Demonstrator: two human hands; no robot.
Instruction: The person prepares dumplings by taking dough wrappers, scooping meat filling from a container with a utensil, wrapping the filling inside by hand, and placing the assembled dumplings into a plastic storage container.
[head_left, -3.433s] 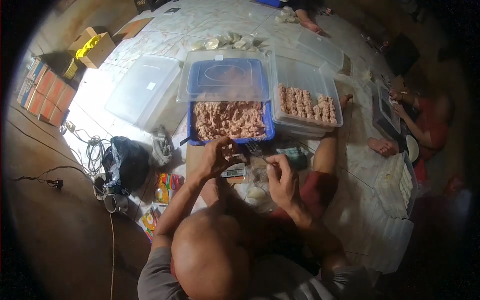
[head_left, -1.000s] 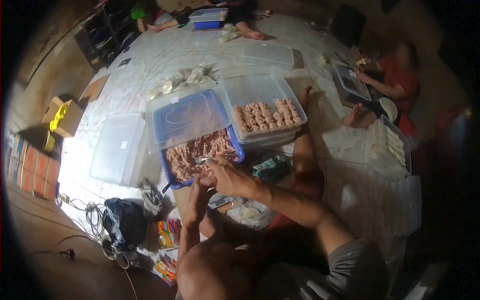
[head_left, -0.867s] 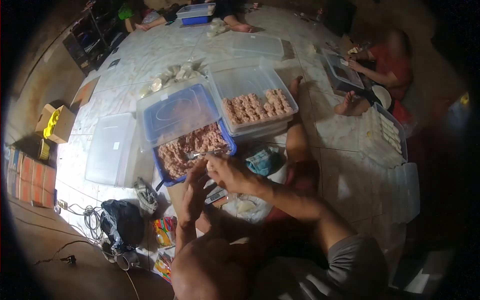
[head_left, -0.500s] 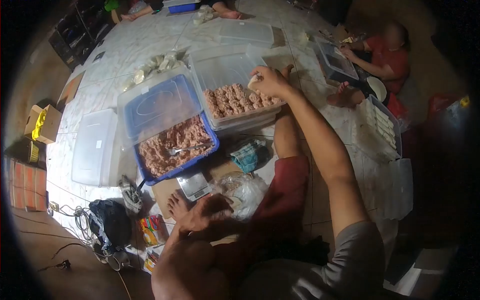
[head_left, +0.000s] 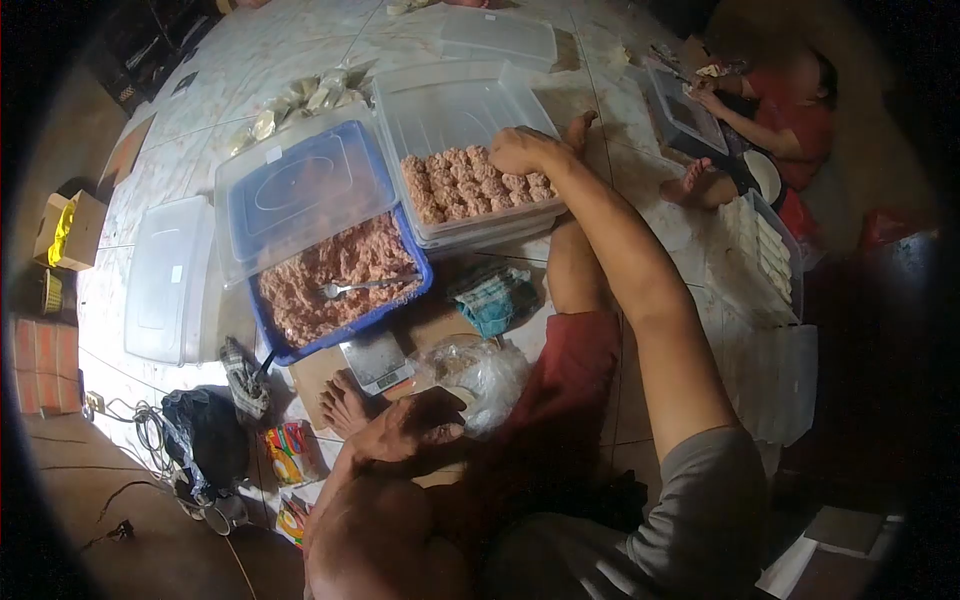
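Observation:
My right hand [head_left: 525, 150] reaches over the back right of a clear plastic tub, its fingers curled down among rows of minced meat portions [head_left: 455, 185]. What its fingers grip is hidden. My left hand [head_left: 410, 425] hangs beside my bent knee with thumb and index finger apart. Close to its fingertips, a pale round disc [head_left: 458, 397] shows at a clear plastic bag [head_left: 495, 385]; I see no grip on it. A blue tub [head_left: 425, 285] holds loose minced meat with a metal spoon [head_left: 350, 287] lying in it. A lid [head_left: 305, 190] partly covers that tub.
A digital scale [head_left: 378, 365] stands by my foot. A teal cloth [head_left: 490, 305] lies in front of the tubs. Wrapped packs [head_left: 310, 95] sit behind. At right, a co-worker in a red shirt [head_left: 800, 120] handles something over a tub, near a container of white rolls [head_left: 765, 245].
My right hand has come down slightly to the left onto the meat portions; the pale piece seen in it before is now hidden. My left hand stays near the bag.

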